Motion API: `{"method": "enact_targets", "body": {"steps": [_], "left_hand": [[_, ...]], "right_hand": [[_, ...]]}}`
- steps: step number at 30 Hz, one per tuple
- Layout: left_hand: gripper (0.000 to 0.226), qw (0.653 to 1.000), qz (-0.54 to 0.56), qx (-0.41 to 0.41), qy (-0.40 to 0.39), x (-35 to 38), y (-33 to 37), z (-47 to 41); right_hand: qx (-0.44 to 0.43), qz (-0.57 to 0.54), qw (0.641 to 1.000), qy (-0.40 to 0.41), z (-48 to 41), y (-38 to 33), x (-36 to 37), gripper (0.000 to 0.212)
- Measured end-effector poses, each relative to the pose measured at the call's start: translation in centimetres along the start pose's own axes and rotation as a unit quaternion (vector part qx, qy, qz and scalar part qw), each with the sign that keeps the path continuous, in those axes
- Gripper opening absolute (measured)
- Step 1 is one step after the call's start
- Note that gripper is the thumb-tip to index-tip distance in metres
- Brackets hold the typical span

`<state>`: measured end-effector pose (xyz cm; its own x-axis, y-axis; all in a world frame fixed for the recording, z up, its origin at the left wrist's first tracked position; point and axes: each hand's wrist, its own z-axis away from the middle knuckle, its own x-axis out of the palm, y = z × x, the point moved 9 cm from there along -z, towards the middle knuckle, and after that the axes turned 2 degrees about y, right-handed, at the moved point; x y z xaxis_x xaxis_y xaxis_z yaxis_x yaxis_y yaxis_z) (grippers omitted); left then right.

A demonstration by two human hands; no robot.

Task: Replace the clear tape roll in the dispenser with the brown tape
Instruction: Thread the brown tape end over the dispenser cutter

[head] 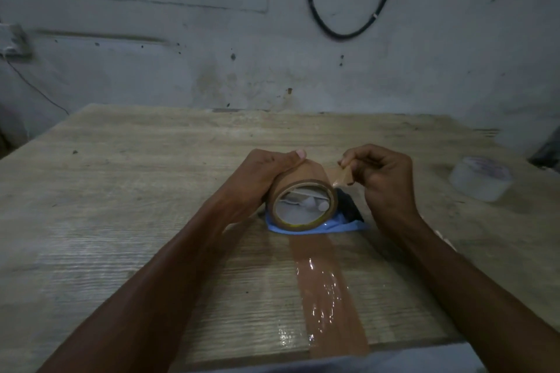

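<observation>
Left hand [266, 179] gripping brown tape roll [303, 194], right hand [381, 175] pinching its loose end [344, 177] (table mostly bare)

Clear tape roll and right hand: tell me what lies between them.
Head view: only bare wooden table separates the clear tape roll from the right hand, which pinches the brown tape end.

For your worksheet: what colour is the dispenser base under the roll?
Blue dispenser, seen in the head view.

Left hand [266, 174] grips the brown tape roll [298, 191]; right hand [383, 174] pinches its free end [344, 178].
</observation>
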<state>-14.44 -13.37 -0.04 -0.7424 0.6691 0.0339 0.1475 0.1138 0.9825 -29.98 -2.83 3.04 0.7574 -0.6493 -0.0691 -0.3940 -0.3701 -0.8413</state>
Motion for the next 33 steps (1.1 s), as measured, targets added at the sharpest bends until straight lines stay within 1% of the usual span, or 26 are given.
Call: {"method": "enact_targets", "body": {"steps": [4,6,7,8,9,10,12,13,15,16,17,18,21,23,24,26,29,33], "left_hand": [[0.055,0.999,0.028,-0.014,-0.005,0.0,-0.3,0.2],[0.052,0.999,0.023,-0.024,-0.015,0.4,-0.5,0.2],[0.049,0.999,0.023,-0.033,-0.018,0.4,-0.8,0.2],[0.044,0.999,0.021,-0.046,-0.021,0.7,-1.0,0.2],[0.040,0.998,0.016,-0.058,-0.025,0.8,-1.1,0.2],[0.037,0.997,0.005,-0.067,-0.028,1.0,-1.2,0.3],[0.038,0.997,-0.012,-0.078,-0.026,1.0,-1.2,0.4],[0.040,0.996,-0.014,-0.085,-0.027,1.1,-1.1,0.5],[0.042,0.994,-0.010,-0.101,-0.032,1.3,-1.1,0.9],[0.043,0.993,-0.004,-0.109,-0.032,1.4,-1.2,1.1],[0.043,0.992,0.009,-0.119,-0.030,1.6,-1.2,1.3],[0.043,0.991,0.031,-0.130,-0.027,1.6,-1.4,1.5],[0.050,0.982,0.103,-0.155,-0.017,1.5,-1.9,1.5],[0.046,0.981,0.123,-0.151,-0.008,1.2,-2.0,1.2],[0.042,0.980,0.128,-0.150,-0.003,1.0,-1.9,1.1],[0.041,0.979,0.136,-0.153,0.018,0.6,-1.9,1.1],[0.049,0.973,0.142,-0.171,0.058,0.2,-2.8,1.0],[0.056,0.970,0.141,-0.176,0.091,0.4,-3.6,0.8]], "right_hand": [[0.035,0.003,0.999,0.004,-0.5,-0.2,-0.2,0.021],[0.064,0.004,0.997,0.031,-0.6,0.0,-1.6,0.014],[0.062,0.034,0.996,0.057,-0.3,-0.2,-2.5,0.011],[0.047,0.080,0.992,0.087,0.3,-0.9,-3.6,0.013],[0.023,0.118,0.987,0.110,1.2,-2.0,-4.3,0.021],[-0.002,0.138,0.984,0.115,2.5,-3.1,-4.3,0.030],[-0.027,0.156,0.985,0.069,5.4,-5.2,-2.5,0.038],[-0.006,0.154,0.987,0.035,6.8,-5.4,-1.1,0.035],[0.083,0.139,0.986,-0.041,8.6,-4.1,2.0,0.024],[0.126,0.130,0.981,-0.063,9.2,-3.1,3.1,0.029],[0.160,0.115,0.978,-0.065,9.3,-2.2,3.7,0.035],[0.176,0.098,0.978,-0.053,9.2,-1.6,3.9,0.036],[0.174,0.026,0.984,-0.036,8.2,-0.8,4.1,0.017],[0.175,-0.006,0.984,-0.034,7.7,-0.4,4.0,0.004],[0.171,-0.005,0.985,-0.029,7.5,-0.3,3.7,0.008],[0.158,0.000,0.987,-0.023,7.0,-0.1,3.1,0.011],[0.127,0.010,0.991,-0.032,6.6,-0.3,2.5,0.019],[0.093,-0.018,0.995,-0.025,6.2,-0.6,1.9,0.021]]}}
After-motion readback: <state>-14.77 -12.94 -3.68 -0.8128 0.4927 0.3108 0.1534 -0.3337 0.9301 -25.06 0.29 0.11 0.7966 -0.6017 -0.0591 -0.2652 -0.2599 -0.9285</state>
